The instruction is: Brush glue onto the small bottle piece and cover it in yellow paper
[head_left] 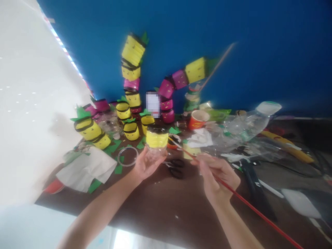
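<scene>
My left hand grips a plastic cup from below; it looks cut from a bottle, with a yellow band, a dark rim and a clear lower part. Pinched in my right hand is a long red paintbrush, its tip pointing left at the cup's right side. Blur hides whether the tip touches the cup. Black-handled scissors lie on the table just right of my left hand. Behind the brush sits a small orange-rimmed container, partly hidden.
Stacked yellow and magenta cups with green paper leaves stand against the blue wall. A white cloth, a clear ring and green scraps lie left. Toward the right are a red paper cup, plastic bottles and a yellow-handled tool.
</scene>
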Tool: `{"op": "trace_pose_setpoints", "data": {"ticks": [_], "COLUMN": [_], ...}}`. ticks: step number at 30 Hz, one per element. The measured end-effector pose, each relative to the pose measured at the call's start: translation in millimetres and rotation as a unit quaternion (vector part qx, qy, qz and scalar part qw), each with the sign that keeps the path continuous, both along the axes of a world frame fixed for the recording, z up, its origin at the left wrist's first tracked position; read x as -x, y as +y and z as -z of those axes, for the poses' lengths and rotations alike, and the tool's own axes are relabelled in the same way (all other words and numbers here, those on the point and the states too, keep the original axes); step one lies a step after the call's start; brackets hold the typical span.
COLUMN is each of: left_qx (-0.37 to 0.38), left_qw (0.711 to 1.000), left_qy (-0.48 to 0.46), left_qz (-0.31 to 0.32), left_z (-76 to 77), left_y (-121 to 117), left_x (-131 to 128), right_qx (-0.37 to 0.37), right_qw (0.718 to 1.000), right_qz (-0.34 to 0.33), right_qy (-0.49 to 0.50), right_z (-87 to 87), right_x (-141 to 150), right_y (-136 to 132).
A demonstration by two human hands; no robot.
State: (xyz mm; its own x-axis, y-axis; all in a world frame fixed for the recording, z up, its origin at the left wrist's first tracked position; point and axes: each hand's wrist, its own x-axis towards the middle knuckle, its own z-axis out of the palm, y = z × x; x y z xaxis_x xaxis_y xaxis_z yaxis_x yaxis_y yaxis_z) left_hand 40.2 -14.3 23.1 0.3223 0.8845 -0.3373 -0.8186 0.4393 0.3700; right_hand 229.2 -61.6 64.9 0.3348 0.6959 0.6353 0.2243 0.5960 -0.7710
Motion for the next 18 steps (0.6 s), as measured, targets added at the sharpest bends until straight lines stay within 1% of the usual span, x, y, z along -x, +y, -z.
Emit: {"op": "trace_pose_setpoints", "data": {"ticks": [2,3,6,9,14,18], "left_qx": [-0.010,-0.026,-0.101,-0.161,-0.184,-0.207], "left_qw": [1.000,0.999,0.995,0.987,0.981,0.976], "left_qy": [0.000,0.000,0.008,0.023,0.061,0.072], "left_qz": [-0.017,-0.020,-0.012,-0.007,0.003,0.001], "left_z": [2.1,3.5,6.7,5.7,0.0,3.0], "left_y": [1,1,2,1,1,2], "left_x": [-1,-2,-3,-4,-7,-7], "right_qx": [-0.046,-0.066,-0.101,-0.132,-0.171,-0.181], "right_qw": [0.999,0.997,0.991,0.981,0.967,0.964], "right_qz": [0.018,0.025,0.026,0.016,0.010,0.028], "right_qy": [-0.002,-0.011,-0.078,-0.138,-0.187,-0.192], "right_z": [-0.2,-0.5,-0.9,1.3,3.9,1.6], "right_x": [0,0,2,4,8,12], "right_y": [0,0,-1,-3,-4,-5]}}
